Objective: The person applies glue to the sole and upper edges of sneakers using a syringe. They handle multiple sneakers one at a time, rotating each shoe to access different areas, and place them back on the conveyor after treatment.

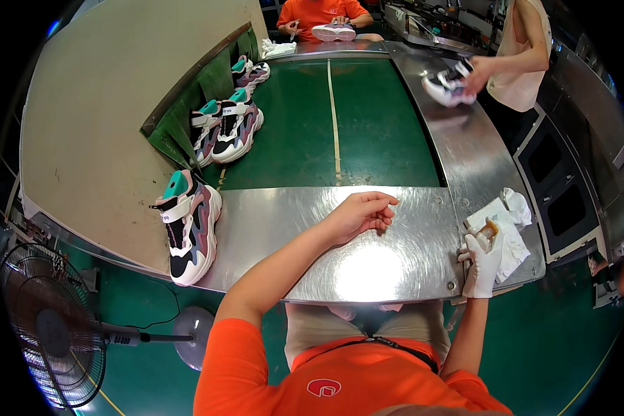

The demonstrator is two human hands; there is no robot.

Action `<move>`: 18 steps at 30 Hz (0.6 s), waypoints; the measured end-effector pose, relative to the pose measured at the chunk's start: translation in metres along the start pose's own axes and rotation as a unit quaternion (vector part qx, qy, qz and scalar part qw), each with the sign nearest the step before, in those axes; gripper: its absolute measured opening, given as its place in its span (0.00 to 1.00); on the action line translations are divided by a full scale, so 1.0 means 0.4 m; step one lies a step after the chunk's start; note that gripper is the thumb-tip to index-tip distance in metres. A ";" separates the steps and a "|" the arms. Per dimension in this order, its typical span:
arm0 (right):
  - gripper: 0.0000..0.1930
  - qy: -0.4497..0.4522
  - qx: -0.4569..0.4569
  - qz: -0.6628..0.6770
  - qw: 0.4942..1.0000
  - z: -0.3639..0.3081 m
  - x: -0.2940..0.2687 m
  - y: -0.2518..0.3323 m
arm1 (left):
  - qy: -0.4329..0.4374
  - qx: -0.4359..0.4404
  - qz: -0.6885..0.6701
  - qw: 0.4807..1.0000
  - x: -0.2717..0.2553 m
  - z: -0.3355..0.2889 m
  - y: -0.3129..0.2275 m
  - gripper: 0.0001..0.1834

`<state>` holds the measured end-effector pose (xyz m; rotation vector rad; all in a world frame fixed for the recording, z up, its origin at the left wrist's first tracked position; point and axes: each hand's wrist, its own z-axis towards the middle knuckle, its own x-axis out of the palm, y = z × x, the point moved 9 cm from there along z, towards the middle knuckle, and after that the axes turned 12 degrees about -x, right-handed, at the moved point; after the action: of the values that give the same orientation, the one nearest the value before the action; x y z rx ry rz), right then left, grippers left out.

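My bare left hand point(362, 216) rests over the metal table edge point(270, 222), its fingers loosely bent and apart, with nothing in them. At the right end of the table, my right hand point(483, 262) wears a white glove. It is closed around a small amber and clear object point(491, 229), whose kind I cannot make out. Crumpled white cloths point(512, 243) lie right beside that hand. To the left of my left hand, a sneaker point(193, 232) in white, black and mauve with a teal lining stands upright on the metal, apart from the hand.
More such sneakers point(237, 128) stand along the left side of the green belt point(291, 152), beside a green flap. Across the table sits a person in orange point(319, 10) with a shoe. At right, another person's hand holds a blurred sneaker point(451, 84). A fan point(52, 333) stands at lower left.
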<state>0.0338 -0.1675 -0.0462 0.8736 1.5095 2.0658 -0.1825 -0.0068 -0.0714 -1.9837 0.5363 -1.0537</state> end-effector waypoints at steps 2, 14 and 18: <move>0.32 0.000 -0.001 0.002 1.000 -0.001 0.001 0.001 | -0.001 0.000 0.000 1.000 0.000 -0.001 -0.001 0.15; 0.33 0.004 -0.005 0.012 1.000 -0.004 0.006 0.006 | 0.004 0.003 -0.001 1.000 0.001 -0.001 0.000 0.15; 0.33 0.005 -0.009 0.008 1.000 -0.004 0.003 0.007 | 0.006 0.001 -0.003 1.000 -0.002 0.004 0.003 0.15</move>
<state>0.0318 -0.1686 -0.0436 0.8724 1.4902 2.0947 -0.1816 -0.0064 -0.0734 -1.9786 0.5355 -1.0710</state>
